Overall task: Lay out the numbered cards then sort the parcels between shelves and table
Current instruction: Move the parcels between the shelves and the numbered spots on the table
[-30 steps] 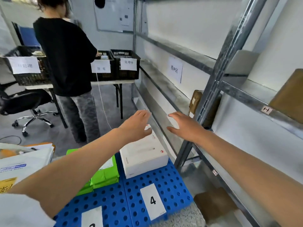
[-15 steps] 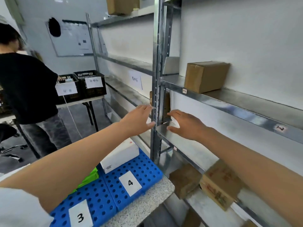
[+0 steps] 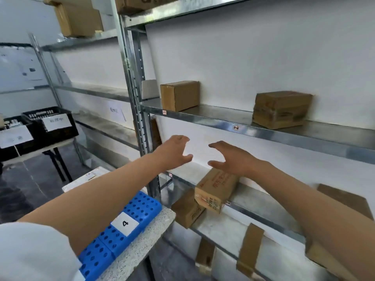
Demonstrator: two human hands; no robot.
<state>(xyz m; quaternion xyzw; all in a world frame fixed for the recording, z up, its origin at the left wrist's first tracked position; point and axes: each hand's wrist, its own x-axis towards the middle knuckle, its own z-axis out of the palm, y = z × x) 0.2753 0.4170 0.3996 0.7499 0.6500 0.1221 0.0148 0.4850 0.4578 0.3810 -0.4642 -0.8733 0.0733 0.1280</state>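
Surface: tabletop [image 3: 142, 246] is carrying blue mat [image 3: 142, 207], card 4 [image 3: 125, 223].
Room: shelving [image 3: 284, 136] is holding brown parcels [image 3: 179, 95].
Grip: left hand [image 3: 174, 152], right hand [image 3: 233, 157] hovering, spread.
Hidden: crate labels [image 3: 57, 122] showing blurred.

White card 4 [image 3: 125, 223] lying flat; brown parcel [image 3: 216, 191] tilted, apparently overhanging shelf [image 3: 255, 201]

Shelf [image 3: 253, 199] stands open, save a cardboard box [image 3: 215, 189] overhanging its edge.

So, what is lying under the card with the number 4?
The card lies on a blue perforated board, which rests on the speckled table. The left forearm covers much of the board, so anything else on it is hidden.
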